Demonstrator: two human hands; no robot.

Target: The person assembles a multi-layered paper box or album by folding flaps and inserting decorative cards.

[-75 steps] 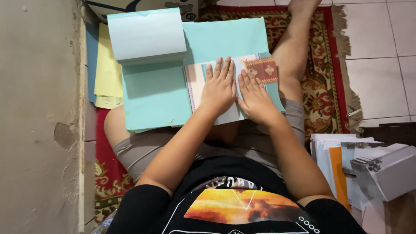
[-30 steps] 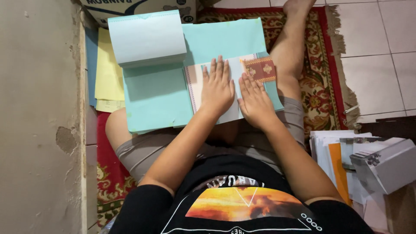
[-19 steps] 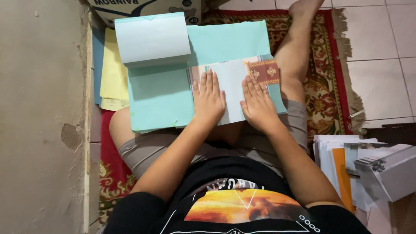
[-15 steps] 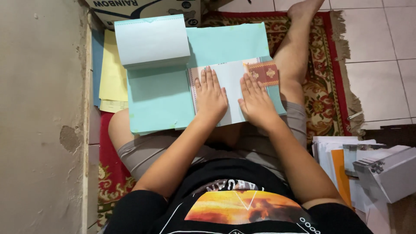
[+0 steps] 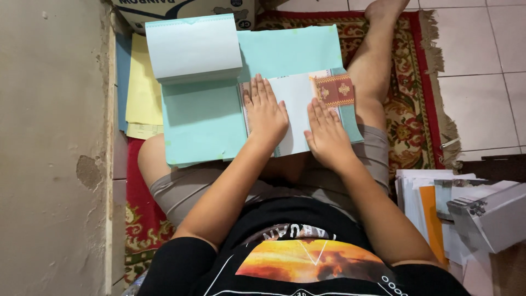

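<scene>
A white sheet of paper (image 5: 296,107) with a red patterned corner panel (image 5: 335,90) lies on light teal sheets (image 5: 205,123) spread over my lap. My left hand (image 5: 265,111) presses flat on the white sheet's left part, fingers together and pointing away. My right hand (image 5: 327,134) lies flat on its right part, just below the red panel. Neither hand grips anything. A thick pad of pale sheets (image 5: 193,48) rests on the teal sheets at the upper left.
Yellow and blue sheets (image 5: 141,87) lie by the grey wall (image 5: 52,148) on the left. A cardboard box (image 5: 186,8) stands at the top. A red patterned rug (image 5: 416,93) covers the tiled floor. Stacked papers (image 5: 424,205) and a grey device (image 5: 490,214) sit at right.
Both hands have slid apart across the white sheet, the left leftward and the right slightly down, uncovering its middle. The camera view has shifted a little.
</scene>
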